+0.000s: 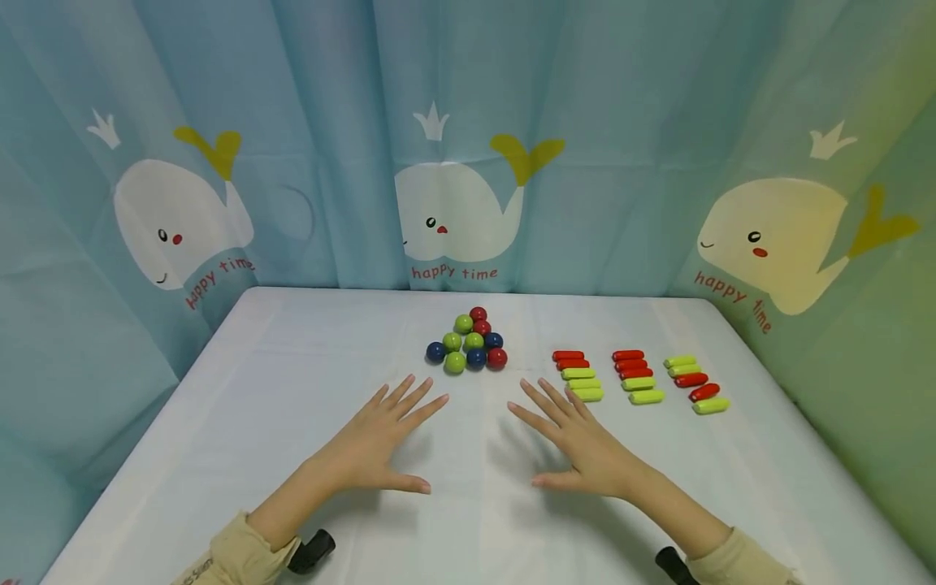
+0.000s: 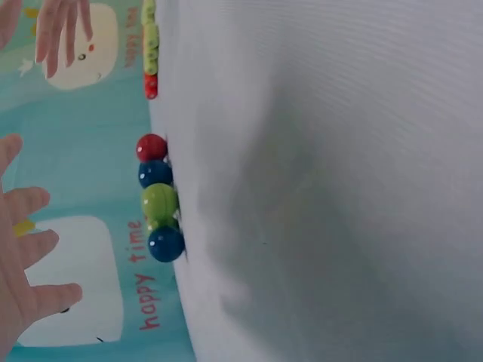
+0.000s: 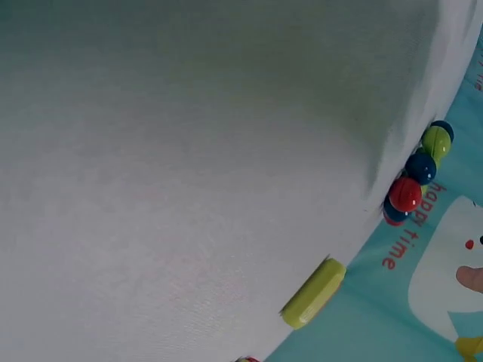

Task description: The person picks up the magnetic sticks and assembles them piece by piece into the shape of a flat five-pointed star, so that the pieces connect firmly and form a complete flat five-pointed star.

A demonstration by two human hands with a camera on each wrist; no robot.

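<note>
"happy time" repeats across whale-print curtain (image 1: 621,122)

Left sleeve (image 1: 244,552) lettering is illegible. Left hand (image 1: 369,447): fingers spread, holding nothing. Red, green and blue balls (image 1: 474,341) cluster on the table (image 1: 329,341) beyond, between the hands. Right hand (image 1: 588,451): splayed, empty, near three groups of red and yellow-green sticks (image 1: 639,383).

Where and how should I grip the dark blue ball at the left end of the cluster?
Likely best: pinch the dark blue ball front and back at mid-height, bringing the left hand in from its left. That side looks open, while green balls sit close on its right, and its round shape could roll if gripped off-centre.
</note>
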